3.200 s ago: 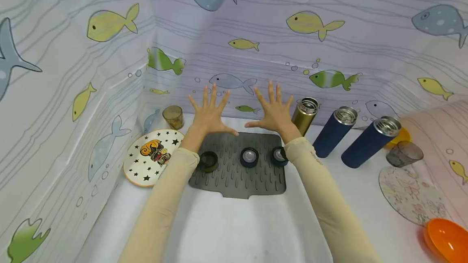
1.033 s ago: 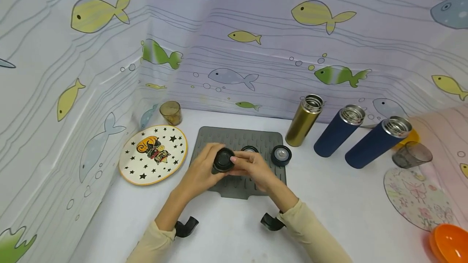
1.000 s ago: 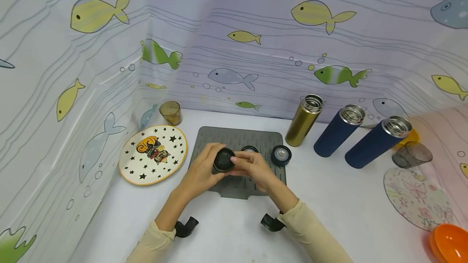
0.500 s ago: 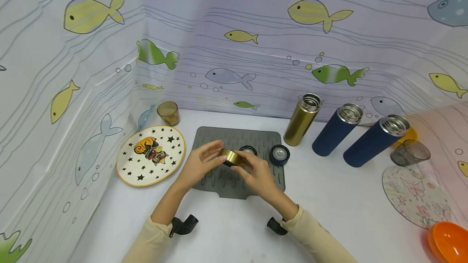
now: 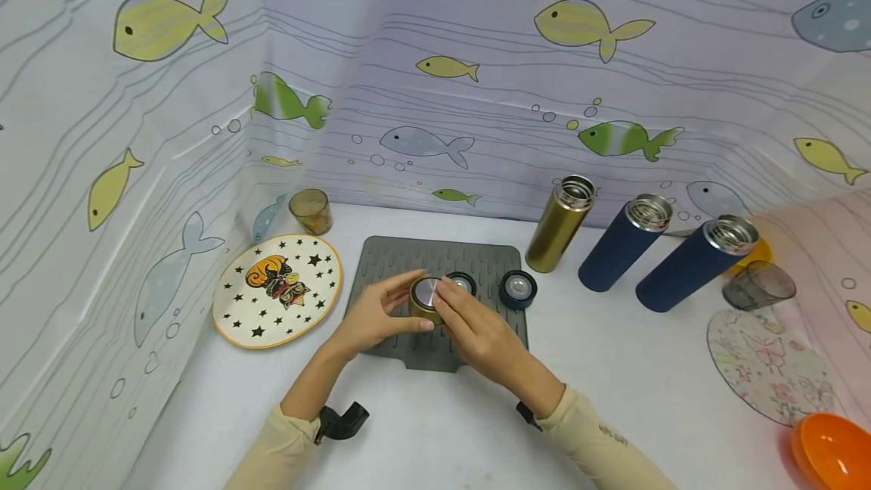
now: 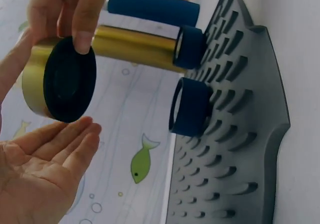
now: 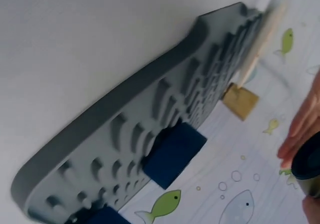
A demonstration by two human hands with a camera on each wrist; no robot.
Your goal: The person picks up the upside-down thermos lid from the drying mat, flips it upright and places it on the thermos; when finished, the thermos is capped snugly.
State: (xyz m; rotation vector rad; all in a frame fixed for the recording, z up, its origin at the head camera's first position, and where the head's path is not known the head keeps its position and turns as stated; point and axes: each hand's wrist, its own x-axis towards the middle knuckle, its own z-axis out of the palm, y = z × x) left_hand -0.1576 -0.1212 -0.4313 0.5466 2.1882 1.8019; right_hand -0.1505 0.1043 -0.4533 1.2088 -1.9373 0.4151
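Note:
A gold lid (image 5: 425, 298) with a silver top and a black underside (image 6: 67, 81) is held just above the grey ridged mat (image 5: 476, 263). My right hand (image 5: 454, 310) pinches it; its fingers (image 6: 85, 18) press on the rim. My left hand (image 5: 403, 305) lies open beside the lid, its palm (image 6: 37, 176) a little apart from it. Two navy lids (image 5: 463, 281) (image 5: 519, 289) sit on the mat. An open gold bottle (image 5: 561, 224) stands right of the mat.
Two open navy bottles (image 5: 622, 244) (image 5: 694, 263) stand right of the gold one. A star-patterned plate (image 5: 275, 289) and an amber glass (image 5: 309, 210) are at the left. At the far right are a grey glass (image 5: 758, 286), a floral plate (image 5: 762, 365) and an orange bowl (image 5: 830, 452). Fish-print curtains wall off the back and left.
Both hands came down from the back wall and picked up the gold lid. It has been turned over: black underside up a second ago, silver top up now.

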